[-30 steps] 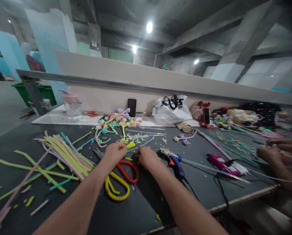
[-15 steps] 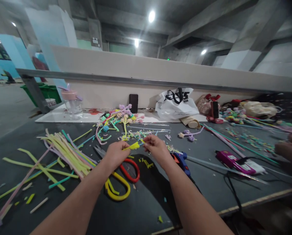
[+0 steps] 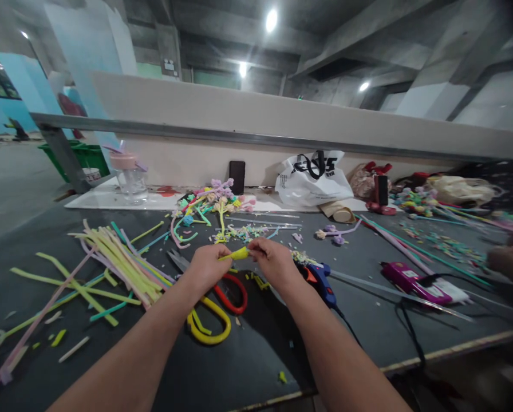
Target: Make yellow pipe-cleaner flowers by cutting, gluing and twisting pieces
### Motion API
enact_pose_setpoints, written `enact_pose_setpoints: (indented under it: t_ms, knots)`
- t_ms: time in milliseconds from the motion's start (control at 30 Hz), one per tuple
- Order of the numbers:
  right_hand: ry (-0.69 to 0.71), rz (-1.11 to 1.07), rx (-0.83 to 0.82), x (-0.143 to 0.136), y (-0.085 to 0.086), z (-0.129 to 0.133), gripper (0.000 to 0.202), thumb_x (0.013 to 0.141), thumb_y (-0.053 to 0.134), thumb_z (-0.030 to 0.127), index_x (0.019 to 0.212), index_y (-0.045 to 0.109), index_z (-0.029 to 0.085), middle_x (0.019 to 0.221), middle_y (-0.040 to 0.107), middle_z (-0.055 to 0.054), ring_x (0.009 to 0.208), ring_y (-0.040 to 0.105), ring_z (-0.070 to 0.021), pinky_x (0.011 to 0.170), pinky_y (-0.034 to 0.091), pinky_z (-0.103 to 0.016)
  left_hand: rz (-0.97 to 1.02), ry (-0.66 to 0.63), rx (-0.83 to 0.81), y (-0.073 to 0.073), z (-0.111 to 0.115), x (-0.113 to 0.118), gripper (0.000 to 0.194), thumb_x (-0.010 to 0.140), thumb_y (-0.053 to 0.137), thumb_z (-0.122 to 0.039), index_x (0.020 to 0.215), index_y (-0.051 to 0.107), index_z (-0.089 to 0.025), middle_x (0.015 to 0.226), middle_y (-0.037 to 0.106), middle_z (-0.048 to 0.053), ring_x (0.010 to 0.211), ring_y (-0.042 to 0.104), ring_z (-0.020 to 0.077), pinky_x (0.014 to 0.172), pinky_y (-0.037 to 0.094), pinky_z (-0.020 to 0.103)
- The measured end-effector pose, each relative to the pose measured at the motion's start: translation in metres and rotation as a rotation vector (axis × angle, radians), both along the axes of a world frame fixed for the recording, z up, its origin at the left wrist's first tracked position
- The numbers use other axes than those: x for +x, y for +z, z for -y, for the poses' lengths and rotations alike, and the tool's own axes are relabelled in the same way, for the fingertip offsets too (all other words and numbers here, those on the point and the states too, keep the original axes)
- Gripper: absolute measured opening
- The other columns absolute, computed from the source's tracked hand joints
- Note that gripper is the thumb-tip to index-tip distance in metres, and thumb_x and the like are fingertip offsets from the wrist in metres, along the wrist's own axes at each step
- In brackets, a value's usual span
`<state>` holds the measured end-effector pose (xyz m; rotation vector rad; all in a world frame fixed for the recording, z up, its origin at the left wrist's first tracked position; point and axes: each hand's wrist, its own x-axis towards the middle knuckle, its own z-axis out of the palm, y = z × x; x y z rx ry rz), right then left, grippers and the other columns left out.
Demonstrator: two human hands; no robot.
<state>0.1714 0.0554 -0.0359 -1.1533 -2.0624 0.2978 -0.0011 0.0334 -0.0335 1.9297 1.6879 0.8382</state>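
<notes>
Between my two hands is a small yellow piece (image 3: 240,253), its narrow end toward the left. My left hand (image 3: 209,264) pinches that narrow end. The fingertips of my right hand (image 3: 270,258) are closed at its wider right end. Under my left hand and wrist lie scissors with one red handle (image 3: 239,309) and one yellow handle (image 3: 222,337), blades pointing up and left. A blue glue gun (image 3: 323,281) rests just right of my right hand.
Yellow and pink strips (image 3: 125,263) lie left. Coloured scraps (image 3: 243,233) and a bundle of fuzzy flowers (image 3: 220,194) lie beyond my hands. A purple device (image 3: 415,284) with a cable sits right, near another person's hand (image 3: 512,263).
My right fingertips have moved left onto the yellow piece's wide end, closing the gap seen before. The bluish bit between them no longer shows. The view has shifted slightly.
</notes>
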Motion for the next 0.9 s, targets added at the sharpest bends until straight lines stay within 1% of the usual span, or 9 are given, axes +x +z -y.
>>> enact_pose_setpoints:
  t_ms: [233,333,533,733,900]
  knots:
    - [-0.004,0.089,0.086,-0.0036,0.0019,0.0017,0.013,0.072,0.059,0.009,0.066,0.059,0.020,0.072,0.061,0.000,0.072,0.055,-0.0145,0.067,0.037,-0.024,-0.001,-0.011,-0.001,0.0034,0.0010,0.0007,0.019,0.065,0.049,-0.019,0.071,0.067,-0.016,0.058,0.059,0.000,0.058,0.050,0.0131,0.054,0.032,0.022]
    - [-0.024,0.128,0.096,-0.0060,0.0012,0.0009,0.013,0.072,0.061,0.009,0.066,0.060,0.020,0.072,0.063,0.000,0.073,0.056,-0.0148,0.068,0.034,-0.026,0.007,-0.017,0.004,0.0026,0.0009,0.0008,0.020,0.065,0.048,-0.018,0.072,0.067,-0.016,0.061,0.060,0.000,0.060,0.051,0.0132,0.054,0.032,0.022]
    - [-0.074,0.196,0.115,-0.0056,0.0010,0.0013,0.011,0.074,0.060,0.011,0.068,0.061,0.020,0.074,0.064,-0.002,0.075,0.055,-0.0169,0.068,0.030,-0.029,0.020,-0.014,0.003,0.0014,0.0011,0.0014,0.018,0.064,0.049,-0.020,0.068,0.066,-0.017,0.056,0.056,-0.001,0.056,0.047,0.0125,0.053,0.030,0.023]
    - [-0.060,0.223,0.120,-0.0041,0.0001,0.0001,0.010,0.074,0.059,0.011,0.069,0.062,0.019,0.073,0.063,-0.002,0.075,0.055,-0.0166,0.068,0.033,-0.028,0.039,-0.031,-0.006,0.0041,0.0023,0.0015,0.019,0.064,0.048,-0.021,0.068,0.066,-0.017,0.054,0.054,-0.002,0.054,0.045,0.0120,0.052,0.029,0.022]
    - [-0.059,0.233,0.121,-0.0035,-0.0016,-0.0022,0.011,0.074,0.058,0.011,0.070,0.063,0.019,0.074,0.063,-0.003,0.075,0.055,-0.0170,0.068,0.035,-0.028,0.059,-0.061,-0.006,0.0033,0.0028,-0.0001,0.019,0.065,0.047,-0.022,0.069,0.065,-0.017,0.054,0.053,-0.003,0.054,0.045,0.0114,0.051,0.029,0.021]
